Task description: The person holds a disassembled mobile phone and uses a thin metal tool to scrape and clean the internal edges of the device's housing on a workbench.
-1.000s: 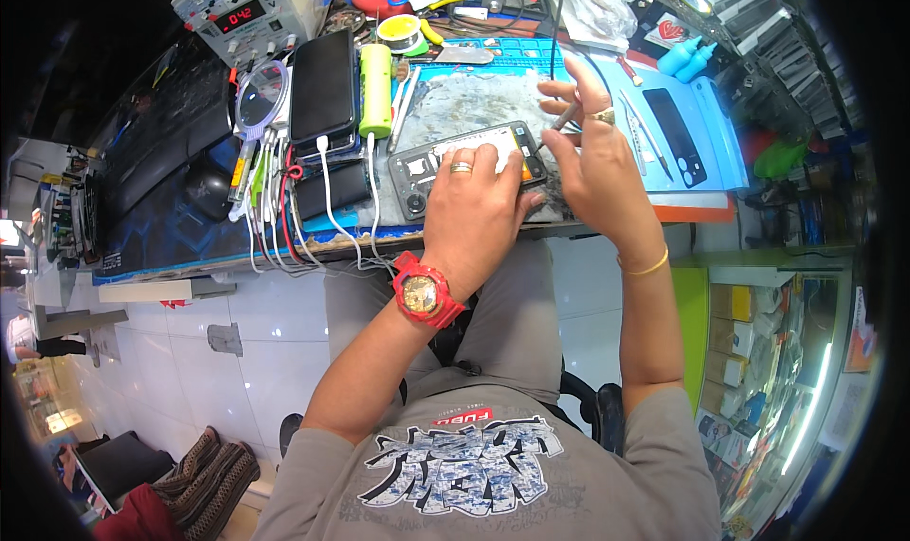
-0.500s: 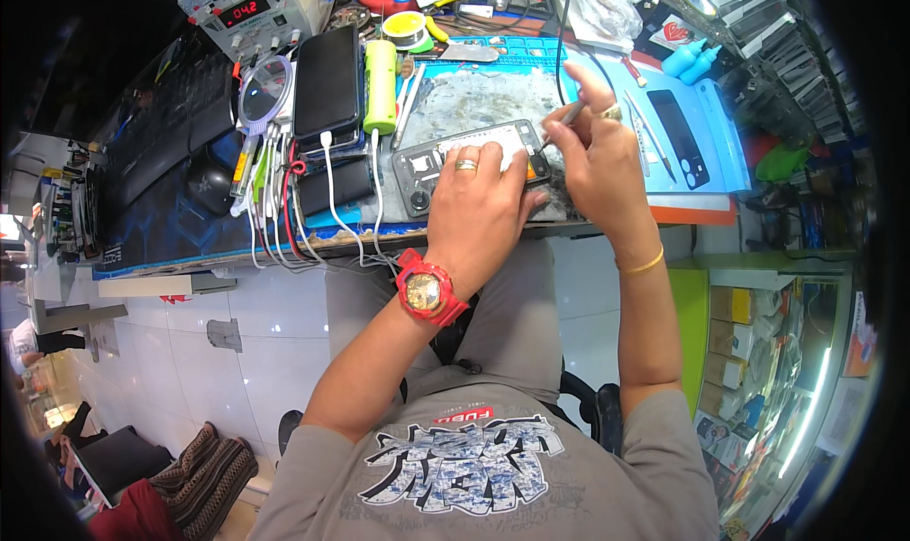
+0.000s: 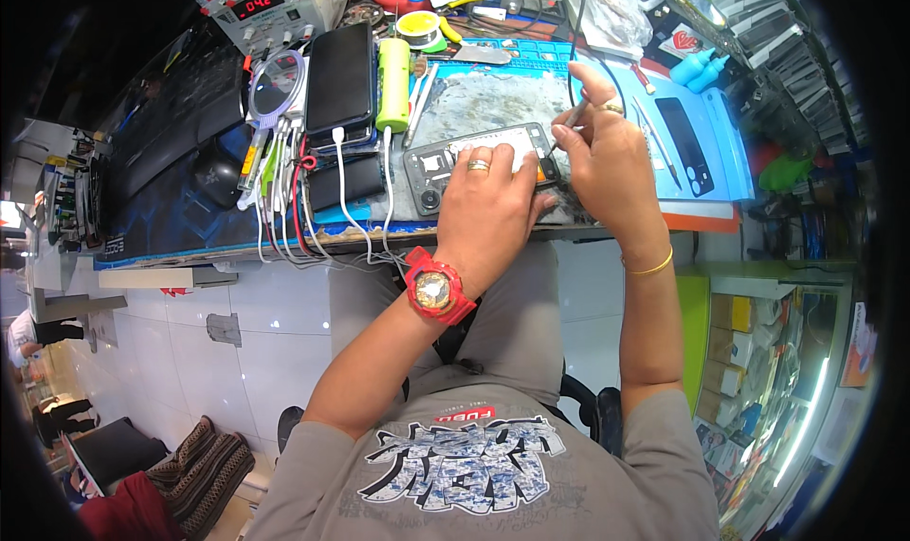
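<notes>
An opened phone [image 3: 428, 173] lies on the worn grey work mat, its inner parts bared. My left hand [image 3: 488, 200] rests on it with the fingers laid across the top and the thumb apart, off its right edge. My right hand [image 3: 611, 166] is closed around a slim soldering iron [image 3: 576, 112], with a black cable [image 3: 573, 43] behind the hand. The iron's thin tip points down at the phone's right end; whether it touches cannot be told. My left fingers hide the phone's middle.
Left of the phone stand a black phone [image 3: 339, 81], a lime-green cylinder [image 3: 393, 86] and several white cables [image 3: 343, 195]. A power supply [image 3: 261, 8] and a solder spool [image 3: 417, 29] sit farther back. Right of my hand lies a blue mat [image 3: 725, 143] with tweezers [image 3: 654, 143].
The whole bench has shifted slightly rightward in view. Both hands keep nearly the same places on and beside the phone, and the iron stays in my right hand.
</notes>
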### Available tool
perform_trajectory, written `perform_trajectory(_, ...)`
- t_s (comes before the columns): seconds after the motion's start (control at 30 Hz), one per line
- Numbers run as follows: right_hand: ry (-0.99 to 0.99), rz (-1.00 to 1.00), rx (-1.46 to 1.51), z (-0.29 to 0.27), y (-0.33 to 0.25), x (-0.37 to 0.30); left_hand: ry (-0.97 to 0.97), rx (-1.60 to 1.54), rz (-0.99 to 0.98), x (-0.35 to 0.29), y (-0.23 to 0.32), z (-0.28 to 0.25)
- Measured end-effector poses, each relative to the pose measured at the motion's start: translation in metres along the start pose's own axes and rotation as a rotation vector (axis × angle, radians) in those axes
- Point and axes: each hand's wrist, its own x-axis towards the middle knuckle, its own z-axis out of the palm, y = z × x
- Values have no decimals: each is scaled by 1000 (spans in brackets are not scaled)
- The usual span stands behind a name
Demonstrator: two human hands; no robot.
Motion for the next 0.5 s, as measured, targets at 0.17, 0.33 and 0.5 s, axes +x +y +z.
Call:
perform_trajectory(0.17,110,-56,158,19,14,10,-4,-15,-5,0,0,4)
perform_trajectory(0.33,89,35,393,59,2,38,-18,-18,-3,-2,-2,2)
perform_trajectory(0.5,165,-84,331,86,7,59,-6,-49,7,0,-3,4)
